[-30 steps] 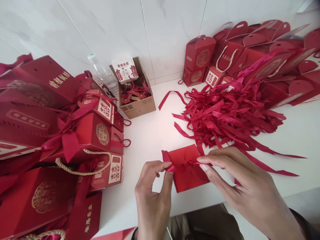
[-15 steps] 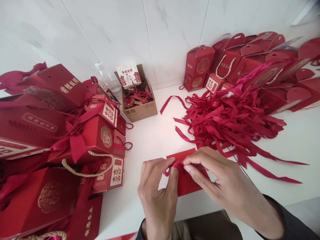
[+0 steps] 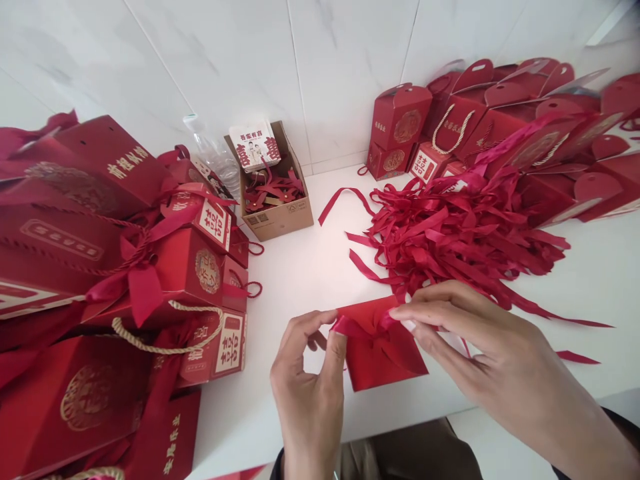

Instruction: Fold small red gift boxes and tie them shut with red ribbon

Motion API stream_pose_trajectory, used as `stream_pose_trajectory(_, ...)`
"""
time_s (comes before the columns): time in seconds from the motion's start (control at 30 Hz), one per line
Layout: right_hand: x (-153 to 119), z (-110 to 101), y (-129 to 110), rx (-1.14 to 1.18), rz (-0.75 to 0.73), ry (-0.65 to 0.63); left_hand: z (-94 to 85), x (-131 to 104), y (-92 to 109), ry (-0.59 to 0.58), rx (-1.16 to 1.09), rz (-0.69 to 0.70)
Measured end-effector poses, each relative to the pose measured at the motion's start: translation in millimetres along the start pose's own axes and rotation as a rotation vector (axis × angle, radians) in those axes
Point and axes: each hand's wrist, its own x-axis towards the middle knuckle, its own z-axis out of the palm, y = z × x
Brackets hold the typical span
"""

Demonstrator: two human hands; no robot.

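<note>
A red box (image 3: 370, 365) with folded petal-like flaps on top sits near the table's front edge. Across its top runs a crimson ribbon (image 3: 356, 328), crossing at the middle of the flaps. My left hand (image 3: 313, 380) pinches the ribbon's left part between thumb and index finger. On the right, my right hand (image 3: 465, 340) pinches the other part of the ribbon between thumb and fingers. Just behind the right hand lies a large heap of loose crimson ribbons (image 3: 450, 233).
Red gift boxes (image 3: 185, 267) with ribbons and rope handles are stacked at the left. A cardboard box (image 3: 280, 220) holding red pieces and a white card stands near the wall. More red boxes (image 3: 403, 120) stand at the back right of the white table (image 3: 295, 273).
My right hand has moved right and my left hand slightly left, pulling the ribbon wider. More of the red box's top now shows between them.
</note>
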Motion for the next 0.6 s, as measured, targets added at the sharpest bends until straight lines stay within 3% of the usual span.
stream_pose_trajectory(0.13,0,2,1,-0.08,0.014,0.092,0.8,3,6,0.064,0.075,0.085)
stream_pose_trajectory(0.33,1,3,2,-0.044,0.049,0.096,-1.4,6,9,-0.123,-0.125,-0.2)
stream_pose_trajectory(0.43,2,1,2,0.029,0.101,0.054,-2.6,9,9,-0.217,-0.247,-0.244)
stream_pose_trajectory(0.6,5,3,0,0.158,0.187,0.021,-2.6,12,13,-0.17,-0.335,-0.252)
